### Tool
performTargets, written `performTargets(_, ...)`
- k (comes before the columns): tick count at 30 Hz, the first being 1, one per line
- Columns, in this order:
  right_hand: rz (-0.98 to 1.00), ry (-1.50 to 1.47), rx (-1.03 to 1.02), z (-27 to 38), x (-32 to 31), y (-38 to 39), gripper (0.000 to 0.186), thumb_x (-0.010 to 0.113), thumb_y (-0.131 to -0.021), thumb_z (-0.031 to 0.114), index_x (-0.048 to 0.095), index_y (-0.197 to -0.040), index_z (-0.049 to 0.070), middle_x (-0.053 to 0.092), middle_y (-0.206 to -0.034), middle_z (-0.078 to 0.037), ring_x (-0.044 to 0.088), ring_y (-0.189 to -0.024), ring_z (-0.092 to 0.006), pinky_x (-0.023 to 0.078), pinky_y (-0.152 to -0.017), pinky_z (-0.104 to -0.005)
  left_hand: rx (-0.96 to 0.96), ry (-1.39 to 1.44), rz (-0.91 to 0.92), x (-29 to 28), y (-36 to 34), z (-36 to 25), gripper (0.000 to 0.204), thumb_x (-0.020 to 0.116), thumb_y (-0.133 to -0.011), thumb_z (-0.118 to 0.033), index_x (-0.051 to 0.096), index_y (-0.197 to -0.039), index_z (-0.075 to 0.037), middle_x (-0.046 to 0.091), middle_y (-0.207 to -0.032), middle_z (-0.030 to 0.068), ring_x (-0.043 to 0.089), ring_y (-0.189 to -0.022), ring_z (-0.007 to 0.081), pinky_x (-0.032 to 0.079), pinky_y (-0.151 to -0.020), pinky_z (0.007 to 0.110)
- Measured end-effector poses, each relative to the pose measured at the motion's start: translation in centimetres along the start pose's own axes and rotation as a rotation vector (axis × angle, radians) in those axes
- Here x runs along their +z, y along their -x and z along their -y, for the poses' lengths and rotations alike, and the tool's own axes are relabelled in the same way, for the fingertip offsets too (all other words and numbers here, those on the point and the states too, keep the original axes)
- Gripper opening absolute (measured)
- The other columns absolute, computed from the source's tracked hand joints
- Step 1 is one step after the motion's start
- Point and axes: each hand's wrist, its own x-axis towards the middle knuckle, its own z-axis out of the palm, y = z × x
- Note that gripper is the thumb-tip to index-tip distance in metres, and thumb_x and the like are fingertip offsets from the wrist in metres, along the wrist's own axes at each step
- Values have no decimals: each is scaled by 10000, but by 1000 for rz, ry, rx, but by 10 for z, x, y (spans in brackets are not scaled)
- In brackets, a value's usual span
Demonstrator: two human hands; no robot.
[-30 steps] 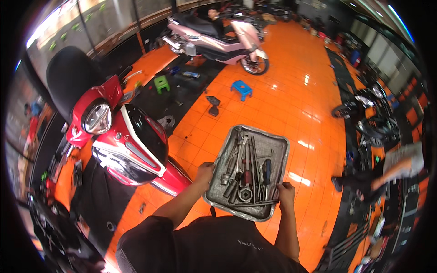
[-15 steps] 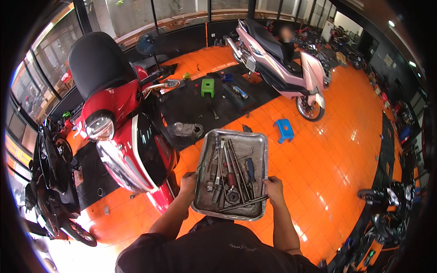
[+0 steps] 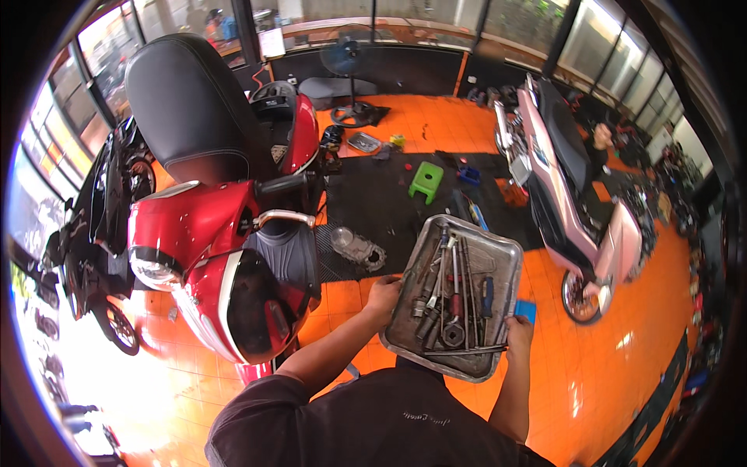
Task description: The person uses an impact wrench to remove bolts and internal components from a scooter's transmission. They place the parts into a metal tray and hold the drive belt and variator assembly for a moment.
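One metal tray [image 3: 500, 261], shallow, held over the orange tiled floor [image 3: 560, 381] before the wearer's dark shirt [image 3: 381, 424]: left hand [image 3: 383, 301] closed on its left rim, right hand [image 3: 520, 333] closed on its right. Contents: assorted tools, including one blue-handled tool [image 3: 487, 296] and one ring-ended tool [image 3: 453, 335]. Nearby: red scooter [image 3: 191, 214], left; green stool [image 3: 425, 179] on black mat [image 3: 366, 183], beyond.

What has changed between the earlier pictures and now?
The view has swung left: the pink scooter sits farther right in the picture, and the blue stool, clear earlier, is partly hidden behind the tray and right hand. Nothing was grasped or released: right hand and left hand still hold the tray, tools inside as before.
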Motion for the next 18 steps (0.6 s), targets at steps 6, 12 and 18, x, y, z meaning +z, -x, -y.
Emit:
performTargets(6, 156, 45, -175, 103, 80, -189, 304, 632, -771, 139, 639, -959, -99, 660, -919, -165, 608, -837, -241, 463, -766, -352, 76, -139, -185, 56, -121, -93, 324, 596, -899, -218, 639, -1122, 12, 654, -1075, 171, 624, -960, 240, 507, -828, 340)
performTargets(12, 378, 114, -221, 223, 154, -307, 325, 633, -793, 169, 650, -997, -85, 672, -960, -216, 611, -917, -315, 466, -850, -403, 196, -197, -412, 89, -262, -173, 298, 627, -802, -216, 694, -1032, -38, 686, -1002, 185, 651, -958, 301, 500, -832, 375)
performTargets(18, 468, 300, -438, 331, 283, -400, 307, 573, -836, 181, 674, -909, -99, 684, -978, -224, 577, -871, -322, 448, -835, -406, 191, 28, -548, 66, -361, -257, 269, 609, -832, -187, 674, -1039, -30, 671, -980, 163, 629, -943, 276, 481, -809, 386)
